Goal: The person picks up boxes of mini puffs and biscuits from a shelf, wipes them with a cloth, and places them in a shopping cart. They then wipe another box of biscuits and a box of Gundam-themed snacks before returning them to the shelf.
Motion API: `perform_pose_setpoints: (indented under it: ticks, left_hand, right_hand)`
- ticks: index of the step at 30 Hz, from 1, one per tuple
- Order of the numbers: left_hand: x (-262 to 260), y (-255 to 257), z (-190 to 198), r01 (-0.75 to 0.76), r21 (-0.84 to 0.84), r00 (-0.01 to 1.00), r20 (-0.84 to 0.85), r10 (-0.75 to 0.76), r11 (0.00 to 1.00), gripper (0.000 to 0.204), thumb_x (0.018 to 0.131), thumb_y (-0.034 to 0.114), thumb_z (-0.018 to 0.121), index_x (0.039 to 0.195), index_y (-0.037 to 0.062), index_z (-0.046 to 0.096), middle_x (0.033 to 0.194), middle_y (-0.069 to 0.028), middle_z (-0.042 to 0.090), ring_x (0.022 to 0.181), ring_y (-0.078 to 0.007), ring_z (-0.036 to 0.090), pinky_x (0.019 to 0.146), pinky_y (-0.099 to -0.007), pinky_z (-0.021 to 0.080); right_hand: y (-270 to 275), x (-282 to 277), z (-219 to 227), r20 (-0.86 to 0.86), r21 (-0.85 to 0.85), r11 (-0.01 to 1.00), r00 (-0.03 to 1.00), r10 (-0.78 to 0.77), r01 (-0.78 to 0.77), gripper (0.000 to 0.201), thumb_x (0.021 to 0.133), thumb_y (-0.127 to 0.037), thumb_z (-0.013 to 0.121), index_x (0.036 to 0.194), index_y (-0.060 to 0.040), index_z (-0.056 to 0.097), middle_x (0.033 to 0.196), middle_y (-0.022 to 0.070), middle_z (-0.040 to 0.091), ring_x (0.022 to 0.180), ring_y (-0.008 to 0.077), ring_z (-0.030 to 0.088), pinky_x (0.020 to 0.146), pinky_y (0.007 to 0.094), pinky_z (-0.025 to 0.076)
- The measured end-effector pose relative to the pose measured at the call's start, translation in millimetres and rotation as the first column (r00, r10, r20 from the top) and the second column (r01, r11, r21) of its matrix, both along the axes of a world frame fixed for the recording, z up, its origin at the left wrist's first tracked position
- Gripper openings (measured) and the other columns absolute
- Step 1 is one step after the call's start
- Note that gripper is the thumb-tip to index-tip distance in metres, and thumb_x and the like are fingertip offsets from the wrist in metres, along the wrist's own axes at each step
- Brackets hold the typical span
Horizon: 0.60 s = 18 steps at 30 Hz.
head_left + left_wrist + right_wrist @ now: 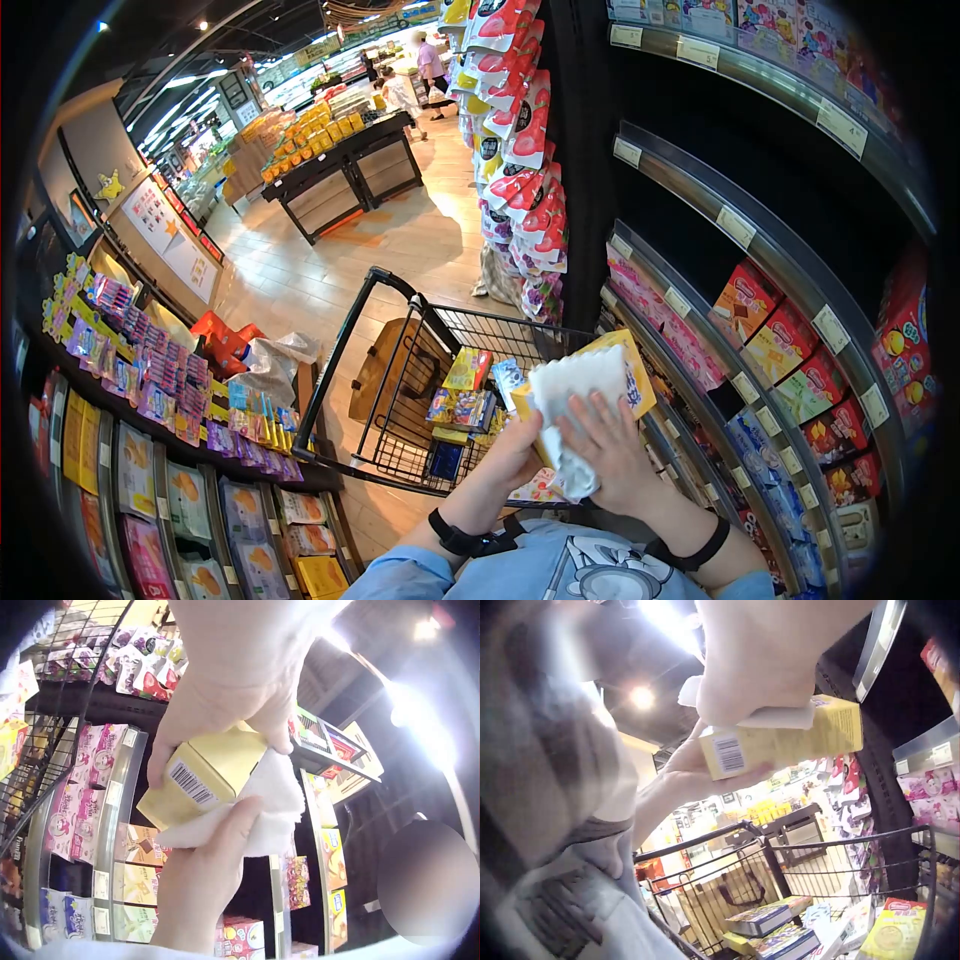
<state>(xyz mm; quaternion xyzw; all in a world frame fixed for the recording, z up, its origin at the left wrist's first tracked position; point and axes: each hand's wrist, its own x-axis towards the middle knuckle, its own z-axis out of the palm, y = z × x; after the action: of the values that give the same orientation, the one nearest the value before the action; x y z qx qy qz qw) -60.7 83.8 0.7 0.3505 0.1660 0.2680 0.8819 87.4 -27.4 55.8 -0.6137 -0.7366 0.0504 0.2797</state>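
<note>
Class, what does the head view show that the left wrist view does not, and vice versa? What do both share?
Only the head view: a black-rimmed display table with wooden panels, piled with yellow packs, and black wristbands.
Only the left wrist view: a black-and-white barcode on a yellow cardboard box.
Both: the box, gripped by the left hand; a soft white sheet touched by the right hand; a black wire shopping cart.

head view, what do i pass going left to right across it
White sign with an orange star, orange packs on a display table, left hand, right hand, red boxes on the shelf.
</note>
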Motion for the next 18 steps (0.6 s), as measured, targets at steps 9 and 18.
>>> perform_pose_setpoints:
  ticks: [9,18]
  left_hand:
    - [3,28,-7,0.331,-0.479,0.903,0.411,-0.126,0.813,0.075,0.091,0.061,0.039,0.139,0.0043,0.036,0.135,-0.0236,0.045,0.119,-0.0390,0.050,0.100,-0.0495,0.043]
    - [-30,30,13,0.123,-0.555,0.984,0.174,-0.030,0.823,0.070,0.088,0.044,0.055,0.142,0.0076,0.029,0.137,-0.0196,0.044,0.121,-0.0362,0.050,0.095,-0.0526,0.047]
  right_hand:
    - [2,-7,-21,0.440,0.122,0.965,0.884,0.158,-0.233,0.049,0.083,-0.026,0.057,0.132,-0.0333,0.051,0.145,-0.0083,0.038,0.139,0.0198,0.023,0.112,0.0534,0.012]
    - [-5,25,-39,0.445,0.160,0.978,0.894,0.046,-0.130,0.051,0.082,-0.015,0.051,0.131,-0.0313,0.052,0.138,-0.0107,0.046,0.131,0.0141,0.033,0.112,0.0505,0.014]
